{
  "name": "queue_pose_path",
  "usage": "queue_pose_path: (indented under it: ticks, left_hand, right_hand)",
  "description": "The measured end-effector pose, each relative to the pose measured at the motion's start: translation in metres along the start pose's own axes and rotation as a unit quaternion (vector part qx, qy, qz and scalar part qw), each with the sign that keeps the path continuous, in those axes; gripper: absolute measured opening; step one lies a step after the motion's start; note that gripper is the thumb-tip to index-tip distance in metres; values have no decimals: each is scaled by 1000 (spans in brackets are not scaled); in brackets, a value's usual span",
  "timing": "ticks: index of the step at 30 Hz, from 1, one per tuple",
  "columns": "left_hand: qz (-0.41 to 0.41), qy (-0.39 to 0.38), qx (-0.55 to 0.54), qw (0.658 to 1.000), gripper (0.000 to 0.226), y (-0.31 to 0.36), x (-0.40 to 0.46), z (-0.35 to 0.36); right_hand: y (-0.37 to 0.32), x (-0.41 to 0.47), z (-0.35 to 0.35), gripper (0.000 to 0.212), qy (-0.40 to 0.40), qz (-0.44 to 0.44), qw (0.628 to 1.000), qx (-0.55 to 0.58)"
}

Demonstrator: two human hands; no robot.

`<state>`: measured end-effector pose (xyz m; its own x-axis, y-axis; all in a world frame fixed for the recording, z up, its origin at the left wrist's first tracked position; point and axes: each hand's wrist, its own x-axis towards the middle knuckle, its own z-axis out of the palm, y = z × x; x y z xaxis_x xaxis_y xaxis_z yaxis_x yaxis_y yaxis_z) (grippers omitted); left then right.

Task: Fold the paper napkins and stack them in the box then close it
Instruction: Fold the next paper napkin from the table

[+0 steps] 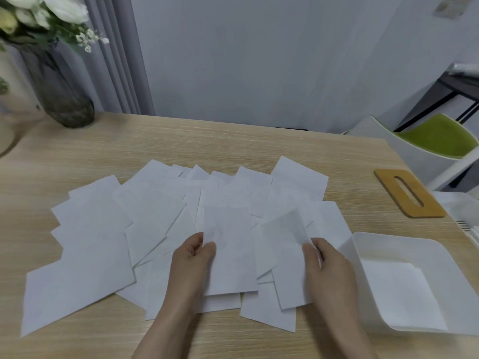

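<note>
Napkins are mostly spread unfolded across the worktop. One napkin is pinched by the left hand, another by the right hand. Few, if any, lie in the open box; the lid is set aside.

White napkins on pale wood-grain table (lid amber-brown).

Both hands pinch napkins spread over the table: left hand, right hand; the box seems to hold folded ones.
</note>
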<state>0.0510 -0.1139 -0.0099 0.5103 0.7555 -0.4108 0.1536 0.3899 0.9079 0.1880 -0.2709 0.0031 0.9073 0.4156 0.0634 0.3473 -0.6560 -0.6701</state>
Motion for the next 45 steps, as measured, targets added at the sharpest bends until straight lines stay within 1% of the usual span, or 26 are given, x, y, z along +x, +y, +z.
queue_pose_path:
  ticks: [3, 6, 8, 12, 15, 17, 19, 22, 24, 29, 34, 38, 45]
  left_hand:
    - [-1, -7, -6, 1000, 25, 0, 0, 0]
    - [-6, -14, -7, 1000, 25, -1, 0, 1]
    - [-10, -15, -7, 1000, 25, -2, -1, 2]
    - [-14, -25, -4, 1000, 25, -4, -2, 2]
    - [-13, -31, 2, 999, 27, -4, -2, 3]
    - [-12, -29, 8, 999, 33, -4, -3, 3]
    - [-16, -25, 8, 1000, 39, -3, -3, 4]
    - [-26, -14, -5, 1000, 27, -3, -1, 4]
    - [-28, -11, -9, 999, 25, -3, -1, 5]
    - [-29, -10, -13, 999, 32, -3, -1, 4]
    - [-38, -6, -18, 999, 43, -3, -2, 4]
    - [-39, -3, -9, 999, 34, -6, 1, 2]
    - [-39, -12, -1, 999, 26, -8, 2, 2]
  right_hand:
    - [-5, 2, -3, 15, 32, 12, 991, 128]
    - [-10, 4, -5, 18, 16, 53, 962, 269]
    - [-12, 6, -4, 19, -3, 88, 939, 334]
    - [-17, 5, 4, 17, -71, 146, 889, 428]
    - [-22, -2, 14, 17, -124, 164, 865, 457]
    - [-25, -6, 20, 18, -143, 167, 852, 476]
    - [-30, -9, 26, 18, -162, 164, 849, 476]
    - [-37, -15, 36, 17, -197, 157, 854, 456]
    - [-39, -18, 42, 16, -203, 152, 866, 430]
    - [-42, -16, 48, 18, -206, 145, 883, 396]
    - [-42, -13, 49, 20, -225, 121, 900, 354]
    - [-43, -10, 50, 21, -225, 112, 908, 336]
    - [-40, -8, 49, 19, -226, 114, 908, 335]
